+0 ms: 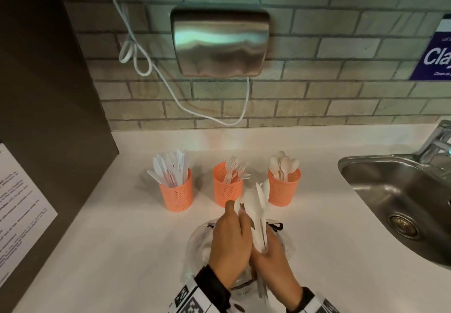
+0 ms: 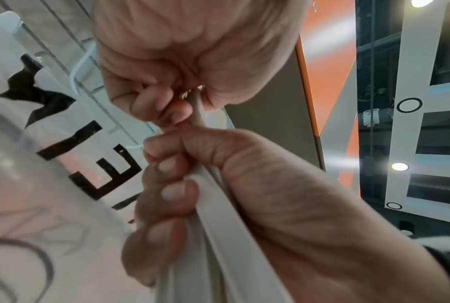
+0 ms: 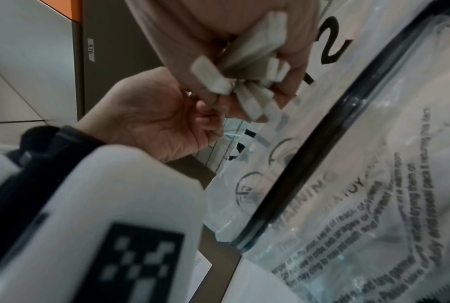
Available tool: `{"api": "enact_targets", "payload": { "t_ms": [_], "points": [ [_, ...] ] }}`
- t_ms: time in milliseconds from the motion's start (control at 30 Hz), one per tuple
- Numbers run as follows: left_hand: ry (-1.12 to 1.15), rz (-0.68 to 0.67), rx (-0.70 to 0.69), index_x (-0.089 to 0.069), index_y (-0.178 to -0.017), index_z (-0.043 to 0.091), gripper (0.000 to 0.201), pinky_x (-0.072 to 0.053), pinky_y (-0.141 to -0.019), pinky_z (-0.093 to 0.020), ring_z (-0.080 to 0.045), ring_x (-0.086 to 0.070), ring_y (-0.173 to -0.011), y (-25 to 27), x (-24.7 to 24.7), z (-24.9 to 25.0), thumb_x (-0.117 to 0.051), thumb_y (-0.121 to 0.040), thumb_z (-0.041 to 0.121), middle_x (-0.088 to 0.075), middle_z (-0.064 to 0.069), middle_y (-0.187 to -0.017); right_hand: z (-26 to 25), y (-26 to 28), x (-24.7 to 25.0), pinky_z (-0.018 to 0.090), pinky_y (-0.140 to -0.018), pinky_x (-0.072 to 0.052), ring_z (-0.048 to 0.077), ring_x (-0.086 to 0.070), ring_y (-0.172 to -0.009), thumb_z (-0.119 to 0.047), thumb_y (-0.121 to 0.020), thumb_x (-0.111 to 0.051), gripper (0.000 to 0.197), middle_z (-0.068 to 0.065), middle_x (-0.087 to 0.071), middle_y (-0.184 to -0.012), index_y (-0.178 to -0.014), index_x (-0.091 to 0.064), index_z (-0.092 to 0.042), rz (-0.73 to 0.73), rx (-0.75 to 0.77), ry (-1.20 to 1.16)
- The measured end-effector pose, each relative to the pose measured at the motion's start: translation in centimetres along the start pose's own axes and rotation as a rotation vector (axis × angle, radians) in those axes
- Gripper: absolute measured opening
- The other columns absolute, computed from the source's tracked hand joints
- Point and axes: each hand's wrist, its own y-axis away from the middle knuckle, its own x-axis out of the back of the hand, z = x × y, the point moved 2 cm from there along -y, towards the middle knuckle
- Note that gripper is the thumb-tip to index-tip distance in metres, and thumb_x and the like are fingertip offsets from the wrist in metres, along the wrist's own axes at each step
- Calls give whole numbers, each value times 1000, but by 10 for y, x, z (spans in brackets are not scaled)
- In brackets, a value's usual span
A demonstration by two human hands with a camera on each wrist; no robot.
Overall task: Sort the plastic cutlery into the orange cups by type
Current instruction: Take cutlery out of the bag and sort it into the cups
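My right hand (image 1: 275, 264) grips a bundle of white spoons (image 1: 258, 205) by the handles, fingers (image 2: 166, 190) curled tight round them, bowls pointing up. My left hand (image 1: 230, 242) comes in from the left, its fingers (image 2: 151, 102) pinching one handle in the bundle. Both hands hover above a clear plastic bag (image 1: 195, 244) lying on the white tabletop (image 1: 122, 239). Behind them stand three orange cups in a row: the left cup (image 1: 176, 196) holds knives (image 1: 170, 166), the middle cup (image 1: 225, 189) holds forks (image 1: 235, 167), and the right cup (image 1: 284, 188) holds spoons. A steel sink (image 1: 400, 203) lies to the right.
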Motion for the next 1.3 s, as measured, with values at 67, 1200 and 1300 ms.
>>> {"api": "enact_targets", "payload": {
  "t_ms": [67,1200,1300],
  "points": [
    [60,36,-30,-48,-107,6,19,-45,-70,-33,-22,-59,-76,-7,6,5,-34,-98,15,-62,-8,-80,0,-2,1,8,-48,-41,-2,-57,-51,-10,-83,-59,19,-12,-63,-61,-96,-59,-24,-41,-30,7],
    [19,-174,-43,-57,-72,20,13,-38,-60,-19,-7,-47,-58,-13,17,7,-62,-84,21,-54,6,-60,-4,13,14,16,-29,-32,9,-31,-25,-20,-69,-76,31,0,-35,-37,-82,-53,-4,-314,-420,-350],
    [127,-223,-41,-59,-69,20,15,-41,-64,-19,-4,-49,-61,-15,17,5,-63,-80,29,-57,7,-63,-2,12,14,16,-29,-32,9,-32,-25,-23,-62,-77,34,-1,-35,-37,-75,-52,-5,-320,-413,-353]
  ]
}}
